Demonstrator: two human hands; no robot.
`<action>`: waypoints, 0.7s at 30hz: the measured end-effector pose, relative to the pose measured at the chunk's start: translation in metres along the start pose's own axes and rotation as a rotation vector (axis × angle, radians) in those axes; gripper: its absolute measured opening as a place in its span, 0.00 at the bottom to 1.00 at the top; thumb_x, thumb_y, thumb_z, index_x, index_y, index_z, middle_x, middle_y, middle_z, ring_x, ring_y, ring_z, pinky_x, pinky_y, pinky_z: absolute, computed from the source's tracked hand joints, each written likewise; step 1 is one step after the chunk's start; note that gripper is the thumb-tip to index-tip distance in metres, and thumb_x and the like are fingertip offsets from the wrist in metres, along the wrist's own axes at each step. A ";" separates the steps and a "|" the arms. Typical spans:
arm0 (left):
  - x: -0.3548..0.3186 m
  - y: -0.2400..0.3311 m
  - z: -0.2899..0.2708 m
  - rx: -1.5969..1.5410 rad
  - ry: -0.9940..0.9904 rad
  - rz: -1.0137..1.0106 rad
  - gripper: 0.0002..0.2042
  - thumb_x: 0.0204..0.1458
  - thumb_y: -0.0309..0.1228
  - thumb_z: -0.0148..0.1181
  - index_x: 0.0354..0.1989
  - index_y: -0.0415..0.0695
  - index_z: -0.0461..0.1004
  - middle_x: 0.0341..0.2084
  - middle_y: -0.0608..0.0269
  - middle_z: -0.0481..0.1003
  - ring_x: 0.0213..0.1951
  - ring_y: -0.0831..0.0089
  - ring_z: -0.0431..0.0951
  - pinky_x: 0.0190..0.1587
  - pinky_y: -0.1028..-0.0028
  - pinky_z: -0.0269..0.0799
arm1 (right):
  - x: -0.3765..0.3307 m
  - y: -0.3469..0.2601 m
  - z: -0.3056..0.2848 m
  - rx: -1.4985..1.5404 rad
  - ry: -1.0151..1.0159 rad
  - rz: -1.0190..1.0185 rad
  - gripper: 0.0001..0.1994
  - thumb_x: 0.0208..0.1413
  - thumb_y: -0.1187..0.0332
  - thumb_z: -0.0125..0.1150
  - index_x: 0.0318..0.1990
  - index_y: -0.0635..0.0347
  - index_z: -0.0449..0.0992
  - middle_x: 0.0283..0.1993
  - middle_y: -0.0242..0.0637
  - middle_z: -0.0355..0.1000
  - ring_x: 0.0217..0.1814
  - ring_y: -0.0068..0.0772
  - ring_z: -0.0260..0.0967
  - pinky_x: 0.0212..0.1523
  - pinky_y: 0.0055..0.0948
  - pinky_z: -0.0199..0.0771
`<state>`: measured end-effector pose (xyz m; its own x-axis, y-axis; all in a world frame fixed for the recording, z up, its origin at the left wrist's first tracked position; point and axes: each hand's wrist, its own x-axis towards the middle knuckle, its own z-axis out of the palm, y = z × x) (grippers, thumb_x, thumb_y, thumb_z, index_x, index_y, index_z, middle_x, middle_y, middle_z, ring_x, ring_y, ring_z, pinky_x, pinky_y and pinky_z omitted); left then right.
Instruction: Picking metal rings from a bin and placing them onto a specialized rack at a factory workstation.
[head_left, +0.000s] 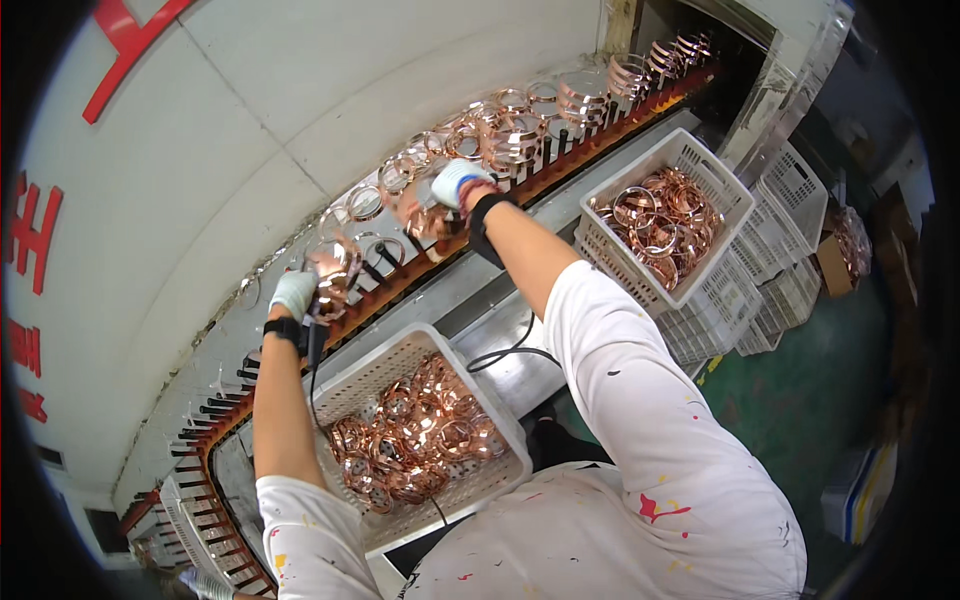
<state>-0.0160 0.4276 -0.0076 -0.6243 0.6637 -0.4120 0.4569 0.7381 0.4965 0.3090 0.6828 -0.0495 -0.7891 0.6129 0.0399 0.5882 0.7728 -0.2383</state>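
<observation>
My left hand (293,292), in a pale glove with a black band at the wrist, closes on a bunch of shiny copper rings (335,270) above the rail of black pegs (380,262). Further right and farther off, my right hand (462,184), also gloved, grips another bunch of copper rings (425,212), which is blurred by motion. My fingers are partly hidden on both sides. Loose copper rings (465,145) lie along the ledge behind the pegs, and stacked rings (628,78) stand farther along the rail.
Before me a white perforated basket (500,425) holds many copper rings. A second basket (738,200) of rings sits at the right on stacked crates (705,320). A black cable (515,350) loops by the near basket. Another person's gloved hand (207,584) shows at lower left.
</observation>
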 end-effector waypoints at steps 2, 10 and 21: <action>-0.062 -0.019 -0.024 0.302 0.302 0.043 0.16 0.58 0.39 0.59 0.46 0.40 0.82 0.37 0.41 0.83 0.41 0.47 0.85 0.42 0.54 0.79 | -0.018 -0.087 -0.093 0.143 0.047 0.184 0.13 0.54 0.66 0.63 0.47 0.57 0.84 0.46 0.51 0.82 0.50 0.51 0.81 0.50 0.46 0.80; -0.180 0.165 -0.050 -0.888 0.330 0.850 0.17 0.68 0.33 0.45 0.62 0.46 0.73 0.50 0.61 0.79 0.38 0.69 0.80 0.38 0.68 0.80 | -0.085 0.018 -0.201 0.574 1.035 -0.288 0.20 0.53 0.82 0.56 0.54 0.62 0.78 0.47 0.41 0.79 0.45 0.34 0.78 0.49 0.32 0.80; -0.018 0.238 0.102 -0.128 0.146 0.307 0.20 0.64 0.47 0.57 0.43 0.39 0.80 0.33 0.51 0.83 0.25 0.67 0.81 0.27 0.65 0.76 | -0.015 0.198 -0.130 0.045 0.290 0.266 0.12 0.60 0.69 0.54 0.47 0.60 0.81 0.41 0.54 0.81 0.43 0.54 0.81 0.44 0.48 0.82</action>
<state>0.1688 0.6035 0.0398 -0.5586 0.8207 -0.1197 0.5598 0.4795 0.6758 0.4605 0.8474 0.0289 -0.5235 0.8171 0.2416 0.7521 0.5764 -0.3196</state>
